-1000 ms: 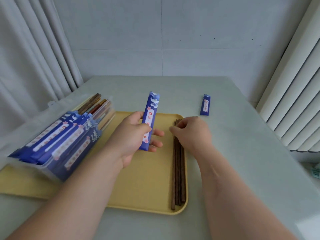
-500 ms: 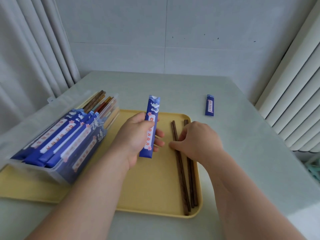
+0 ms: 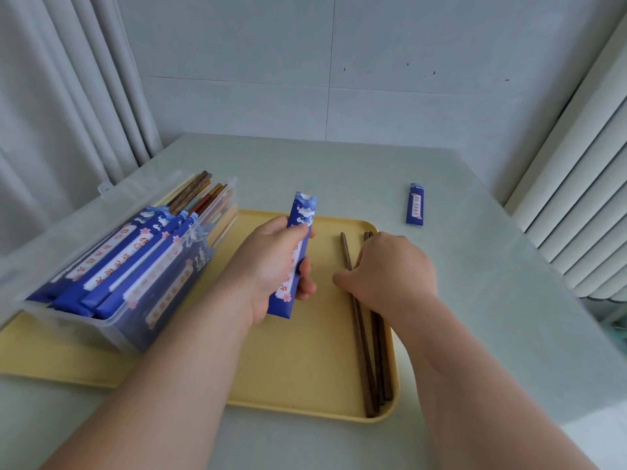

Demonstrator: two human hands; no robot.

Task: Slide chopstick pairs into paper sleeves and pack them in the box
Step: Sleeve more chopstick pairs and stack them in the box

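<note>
Fanned apart since a second ago, the loose chopsticks [image 3: 371,351] no longer lie in one tight bundle on the right side of the yellow tray [image 3: 305,378]: one stick now angles off to the left at its far end while the rest lie close together. My right grip [image 3: 390,269] has slid nearer along them and rests on top, fingers curled down over the sticks. Whether it has pinched out a pair I cannot tell, since the back of the hand hides the fingertips. My left grip [image 3: 271,266] holds a blue paper sleeve [image 3: 297,256] above the tray, thumb and fingers wrapped round its middle and its notched end pointing away from me; no stick shows in it. Further left, the clear box [image 3: 159,317] stands on the tray, already packed with many sleeved pairs whose stick ends poke out at the far end. One more sleeve [image 3: 415,205] lies on the desk [image 3: 492,283], just beyond the tray's far right corner. By my reckoning the job is nearly finished: most pairs are boxed, and only these last few sticks and two sleeves remain.
</note>
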